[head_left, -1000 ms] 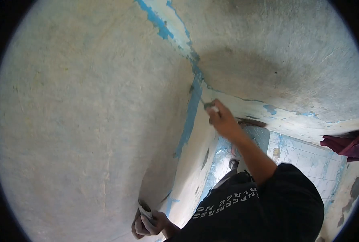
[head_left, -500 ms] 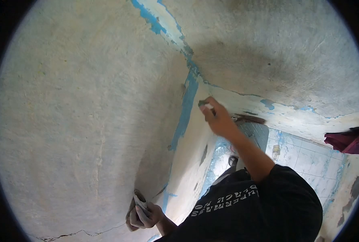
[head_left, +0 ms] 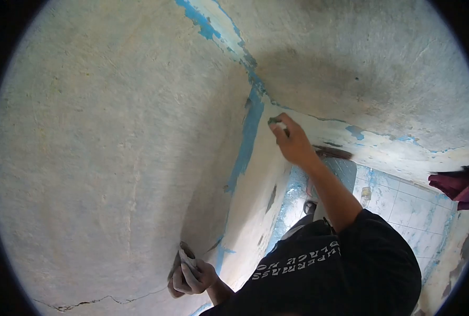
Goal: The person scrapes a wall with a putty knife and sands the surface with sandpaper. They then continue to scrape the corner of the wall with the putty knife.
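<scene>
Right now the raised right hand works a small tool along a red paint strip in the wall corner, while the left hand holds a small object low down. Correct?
Not quite: the paint strip is blue, not red, as the head view shows. The right hand does hold a small tool up by it, and the left hand grips a small object low down.

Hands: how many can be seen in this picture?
2. The right hand is raised at the blue-streaked wall corner, pinching a small tool. The left hand is low against the wall, gripping a small container.

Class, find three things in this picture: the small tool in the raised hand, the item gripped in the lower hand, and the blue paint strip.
small tool (head_left: pixel 274 121), head view, its dark tip.
item (head_left: pixel 187 260), head view, its pale middle.
blue paint strip (head_left: pixel 248 138), head view, its wide middle part.
</scene>
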The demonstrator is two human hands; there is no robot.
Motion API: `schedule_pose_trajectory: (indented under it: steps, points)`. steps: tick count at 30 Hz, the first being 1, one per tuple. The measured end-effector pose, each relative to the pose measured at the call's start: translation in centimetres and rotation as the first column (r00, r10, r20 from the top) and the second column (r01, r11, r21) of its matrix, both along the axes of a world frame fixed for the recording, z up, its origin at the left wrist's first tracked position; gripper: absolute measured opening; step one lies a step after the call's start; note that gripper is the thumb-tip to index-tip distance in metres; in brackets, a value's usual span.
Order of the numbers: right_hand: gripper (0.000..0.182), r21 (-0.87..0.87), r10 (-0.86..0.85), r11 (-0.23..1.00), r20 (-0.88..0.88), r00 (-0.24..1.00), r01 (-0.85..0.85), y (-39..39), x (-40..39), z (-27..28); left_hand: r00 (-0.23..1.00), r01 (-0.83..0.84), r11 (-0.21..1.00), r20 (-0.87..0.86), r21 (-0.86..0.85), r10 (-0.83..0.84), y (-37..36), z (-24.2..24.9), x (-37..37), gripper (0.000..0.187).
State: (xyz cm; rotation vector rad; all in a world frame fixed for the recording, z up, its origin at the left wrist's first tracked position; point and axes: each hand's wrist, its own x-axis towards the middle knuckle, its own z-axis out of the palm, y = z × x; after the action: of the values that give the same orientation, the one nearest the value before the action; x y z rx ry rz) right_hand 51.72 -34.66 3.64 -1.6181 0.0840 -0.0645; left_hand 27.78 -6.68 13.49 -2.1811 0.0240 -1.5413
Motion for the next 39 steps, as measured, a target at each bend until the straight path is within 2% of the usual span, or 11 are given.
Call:
schedule_pose_trajectory:
  steps: [10,12,14,16,17,20,24,28,30,35,39]
  points:
    - [0.024,0.014,0.018,1.000,-0.026,1.000,-0.018,1.3,-1.2,1.1,0.998,0.046,0.998,0.051,-0.053,-0.043,-0.9,0.4,1.2,0.033]
    - [0.024,0.020,-0.088,0.996,0.113,0.990,0.087,2.2,-0.8,0.3,0.999,0.031,0.999,0.041,-0.033,-0.029,-0.6,0.5,1.2,0.033]
    - [0.026,-0.067,-0.102,0.992,0.034,0.994,0.104,1.6,1.2,0.0,0.997,0.069,0.998,0.020,0.006,-0.069,-0.2,0.3,0.6,0.031]
    - [0.028,-0.091,-0.212,0.968,0.207,0.955,0.234,1.4,2.9,0.5,0.997,0.057,0.998,0.047,0.010,-0.058,-0.3,0.4,0.9,0.031]
    - [0.030,-0.043,-0.058,0.997,-0.006,0.998,0.057,1.3,1.6,0.7,0.998,0.041,0.999,0.042,-0.004,-0.041,-0.5,0.4,1.1,0.027]
    - [0.030,0.035,0.035,0.999,-0.011,0.999,-0.035,2.2,-1.2,1.0,0.999,0.030,0.999,0.034,-0.012,-0.029,0.0,0.0,1.1,0.032]
    - [0.029,-0.027,-0.085,0.996,-0.026,0.996,0.085,0.2,3.0,0.6,0.999,0.045,0.999,-0.001,-0.003,-0.045,-0.2,0.2,-0.1,0.028]
    - [0.032,0.064,0.041,0.997,-0.032,0.999,-0.039,1.3,1.3,-0.1,0.999,0.039,0.999,0.026,-0.029,-0.038,-0.8,0.6,1.1,0.030]
    - [0.035,-0.064,-0.172,0.982,0.054,0.984,0.175,1.4,3.7,-1.3,1.000,0.026,0.999,-0.009,-0.023,-0.026,-0.7,0.5,0.5,0.028]
    - [0.032,0.141,-0.031,0.989,-0.048,0.998,0.038,2.5,1.0,0.3,1.000,0.012,1.000,-0.025,-0.002,-0.012,-0.2,0.4,0.6,0.030]
    - [0.026,0.094,-0.071,0.993,-0.075,0.995,0.078,0.8,4.7,0.1,0.993,-0.017,0.999,-0.112,0.042,0.022,-0.9,1.1,0.0,0.032]
